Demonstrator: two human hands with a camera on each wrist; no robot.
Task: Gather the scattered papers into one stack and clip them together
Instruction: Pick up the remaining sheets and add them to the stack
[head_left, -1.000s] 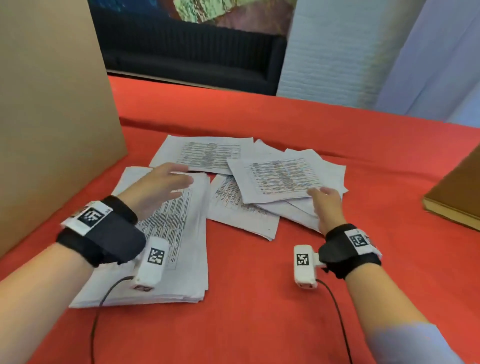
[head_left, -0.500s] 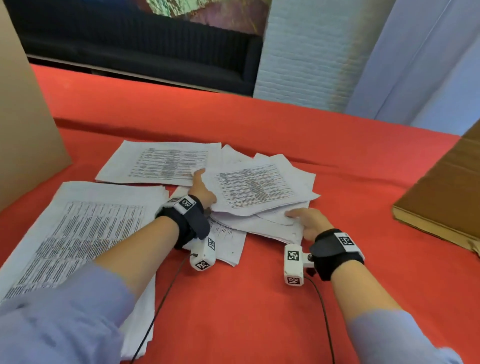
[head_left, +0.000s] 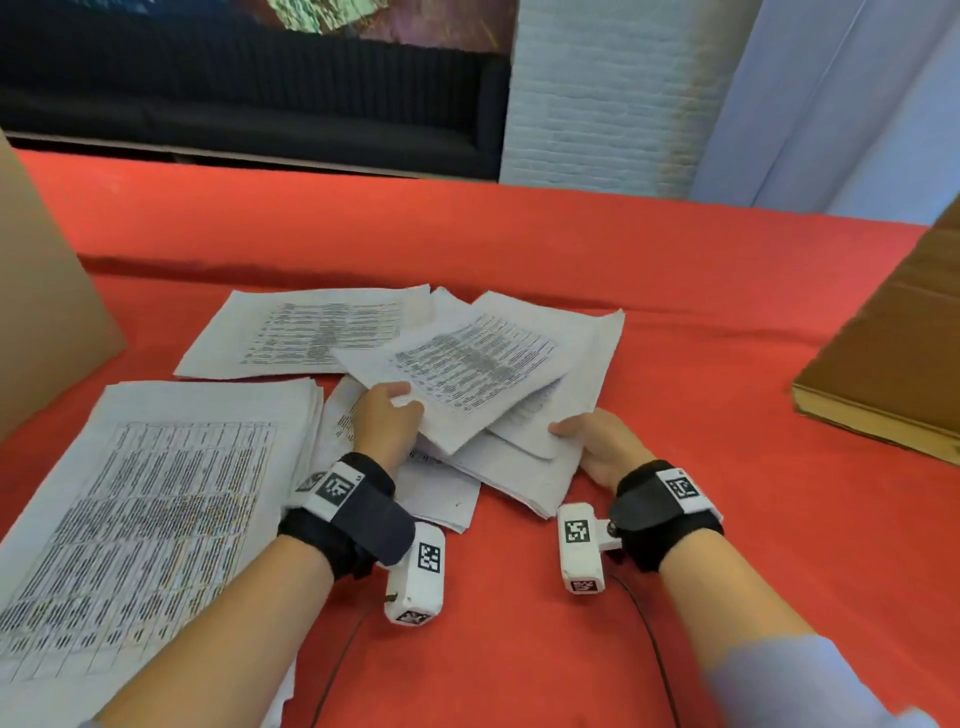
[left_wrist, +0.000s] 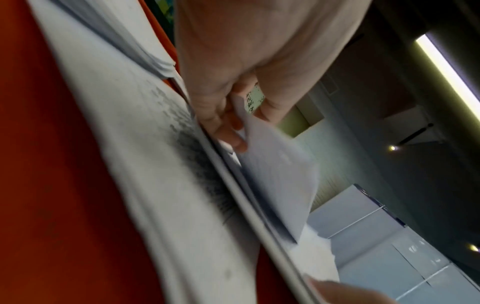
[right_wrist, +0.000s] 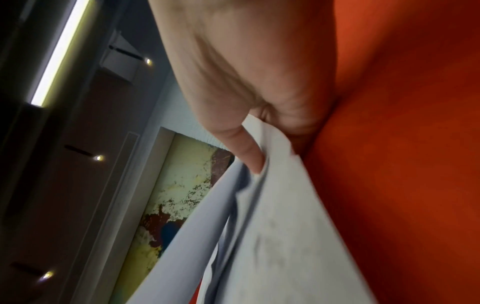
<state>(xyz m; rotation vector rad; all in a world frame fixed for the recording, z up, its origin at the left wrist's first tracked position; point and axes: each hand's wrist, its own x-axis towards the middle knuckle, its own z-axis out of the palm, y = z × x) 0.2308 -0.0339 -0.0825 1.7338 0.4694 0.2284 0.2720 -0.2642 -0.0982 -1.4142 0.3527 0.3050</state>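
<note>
A loose bundle of printed sheets (head_left: 483, 364) lies fanned out in the middle of the red table. My left hand (head_left: 387, 415) pinches the bundle's near left corner (left_wrist: 262, 148), thumb on top and fingers under it. My right hand (head_left: 592, 441) grips the near right edge (right_wrist: 262, 185) of the same bundle, thumb above and fingers beneath. The bundle is tilted up off the sheets below it. A thick squared stack of papers (head_left: 150, 514) lies at the near left. One single sheet (head_left: 311, 332) lies flat behind it. No clip is in view.
A tall cardboard panel (head_left: 41, 322) stands at the far left. A flat brown box (head_left: 893, 364) lies at the right edge of the red table (head_left: 701, 322). Cables trail from both wrist cameras toward me.
My left hand left the big stack at the left and crossed to the scattered sheets. Both hands now hold the bundle's near edge, which has lifted and bunched together.
</note>
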